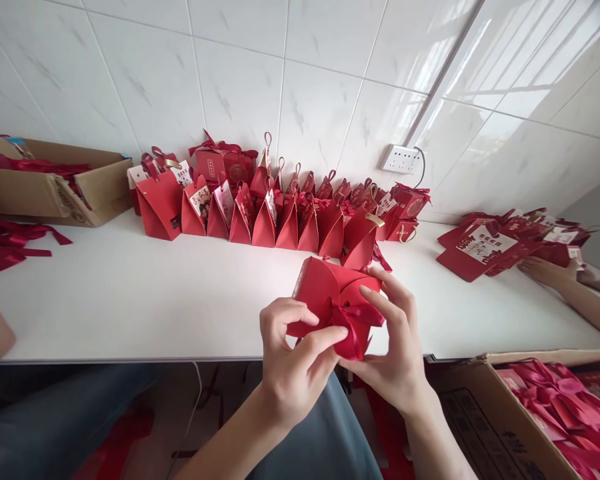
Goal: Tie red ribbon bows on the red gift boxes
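Note:
Between my two hands, over the front edge of the white table, is a red gift box (316, 283) with curved overlapping flaps and a dark red ribbon bow (353, 319) on its face. My left hand (300, 353) grips the box's lower left side, its thumb against the ribbon near the knot. My right hand (397, 333) is closed around the right side, fingertips on the flap and thumb underneath. Behind the box stands a row of finished-looking red gift boxes (265, 223) with ribbon loops and printed tags.
A cardboard box (105, 193) with red ribbon stands back left, loose ribbons (15, 243) before it. Flat red boxes (473, 247) lie at right, beside another person's hand (550, 270). A carton (480, 400) of ribboned boxes sits lower right. A power socket (403, 160) is on the tiled wall.

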The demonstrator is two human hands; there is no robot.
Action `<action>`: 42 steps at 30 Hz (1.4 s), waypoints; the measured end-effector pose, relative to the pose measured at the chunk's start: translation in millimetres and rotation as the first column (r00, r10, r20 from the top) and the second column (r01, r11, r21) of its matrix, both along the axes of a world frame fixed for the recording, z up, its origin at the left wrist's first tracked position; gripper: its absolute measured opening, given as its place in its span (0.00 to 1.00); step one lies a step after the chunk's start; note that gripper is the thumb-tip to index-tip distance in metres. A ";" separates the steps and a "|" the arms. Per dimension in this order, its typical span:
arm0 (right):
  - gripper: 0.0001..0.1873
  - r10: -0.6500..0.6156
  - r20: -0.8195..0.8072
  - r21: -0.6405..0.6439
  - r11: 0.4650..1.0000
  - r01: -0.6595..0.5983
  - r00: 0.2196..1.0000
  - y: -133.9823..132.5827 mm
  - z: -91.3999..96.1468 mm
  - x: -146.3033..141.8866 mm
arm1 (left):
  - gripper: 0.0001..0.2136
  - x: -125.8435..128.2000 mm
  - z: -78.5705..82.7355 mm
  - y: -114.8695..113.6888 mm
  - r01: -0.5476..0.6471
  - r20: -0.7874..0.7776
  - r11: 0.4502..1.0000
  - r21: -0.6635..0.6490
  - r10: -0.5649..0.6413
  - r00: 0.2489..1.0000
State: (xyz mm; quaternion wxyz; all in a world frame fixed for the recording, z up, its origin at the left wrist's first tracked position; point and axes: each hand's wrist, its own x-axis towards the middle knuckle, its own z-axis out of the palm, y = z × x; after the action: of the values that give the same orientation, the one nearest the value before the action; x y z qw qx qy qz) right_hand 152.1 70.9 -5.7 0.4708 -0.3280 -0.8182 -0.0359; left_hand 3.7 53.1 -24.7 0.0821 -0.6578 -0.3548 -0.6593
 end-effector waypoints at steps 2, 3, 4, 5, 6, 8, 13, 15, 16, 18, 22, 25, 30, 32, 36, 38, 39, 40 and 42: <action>0.34 0.003 -0.002 0.000 1.000 -0.003 1.000 -1.0 0.6 -0.2 | 0.09 -0.7 0.8 -1.5 0.003 0.006 1.000 -0.002 -0.003 1.000; 0.34 0.003 -0.002 -0.003 1.000 -0.003 1.000 -1.3 0.8 -0.2 | 0.09 -1.1 1.0 -2.1 0.006 0.008 1.000 -0.003 -0.006 1.000; 0.34 0.002 -0.001 -0.005 1.000 -0.002 1.000 -1.6 0.8 0.0 | 0.08 -1.6 0.9 -2.6 0.010 0.010 1.000 -0.003 -0.010 1.000; 0.34 -0.001 0.000 -0.004 1.000 0.001 1.000 -1.8 0.8 0.3 | 0.07 -2.3 0.8 -2.8 0.019 0.011 1.000 -0.004 -0.019 1.000; 0.34 -0.005 0.002 -0.002 1.000 0.005 1.000 -1.9 0.8 0.9 | 0.06 -3.2 0.6 -2.6 0.033 0.012 0.999 -0.008 -0.033 0.999; 0.35 -0.011 0.020 0.001 1.000 0.011 1.000 -2.0 0.6 2.6 | 0.05 -5.9 0.8 -0.7 0.065 0.042 0.997 -0.036 -0.063 0.997; 0.40 -0.024 0.083 -0.033 0.999 0.027 0.996 -3.7 1.0 8.5 | 0.01 -15.5 7.0 8.0 0.295 0.399 0.866 -0.405 -0.124 0.909; 0.41 -0.056 0.096 -0.048 0.997 0.061 0.994 -4.4 1.2 10.6 | 0.04 -17.0 8.6 8.9 0.502 0.529 0.692 -0.518 -0.202 0.824; 0.40 -0.076 0.101 -0.054 0.995 0.081 0.992 -4.6 1.2 11.6 | 0.07 -16.6 8.3 8.5 0.569 0.564 0.620 -0.541 -0.234 0.792; 0.40 -0.103 0.101 -0.062 0.992 0.110 0.989 -4.8 0.8 13.4 | 0.17 -13.9 5.6 7.1 0.597 0.570 0.561 -0.573 -0.250 0.783; 0.40 -0.114 0.097 -0.082 0.989 0.122 0.989 -4.9 0.1 16.9 | 0.25 -10.9 -0.6 7.4 0.491 0.474 0.515 -0.703 -0.177 0.863; 0.40 -0.154 0.108 -0.109 0.980 0.165 0.982 -5.8 0.6 20.1 | 0.16 -18.4 -0.1 11.4 0.436 0.426 0.475 -0.765 -0.135 0.895; 0.39 -0.168 0.089 -0.151 0.972 0.180 0.982 -8.2 1.6 25.3 | 0.13 -31.5 6.9 15.7 0.447 0.458 0.511 -0.734 -0.113 0.882; 0.37 -0.158 0.094 -0.141 0.975 0.170 0.983 -9.6 1.7 26.3 | 0.14 -29.4 8.9 14.8 0.416 0.448 0.589 -0.693 -0.100 0.888; 0.31 -0.080 0.124 -0.128 0.987 0.095 0.989 -12.8 1.5 26.2 | 0.24 -16.3 10.1 9.9 0.462 0.445 0.586 -0.666 -0.184 0.876; 0.37 -0.051 0.114 -0.150 0.986 0.068 0.992 -13.8 0.7 25.2 | 0.26 -10.2 10.1 7.7 0.527 0.482 0.517 -0.675 -0.232 0.845; 0.44 -0.047 0.101 -0.166 0.984 0.064 0.994 -13.9 0.1 24.7 | 0.25 -8.0 9.9 7.1 0.551 0.500 0.491 -0.675 -0.245 0.831; 0.50 -0.050 0.092 -0.182 0.981 0.067 0.994 -13.9 -0.5 24.1 | 0.24 -6.6 9.6 6.7 0.567 0.515 0.476 -0.672 -0.250 0.820; 0.55 -0.057 0.094 -0.187 0.979 0.074 0.994 -13.3 -1.1 23.5 | 0.23 -5.5 8.3 6.5 0.575 0.526 0.478 -0.664 -0.249 0.813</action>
State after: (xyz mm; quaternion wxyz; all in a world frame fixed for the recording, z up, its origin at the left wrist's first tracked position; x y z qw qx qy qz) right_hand 175.6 57.6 -6.8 0.3993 -0.3965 -0.8265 0.0126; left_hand -1.7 59.6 -16.3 -0.4521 -0.5567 -0.4470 -0.5348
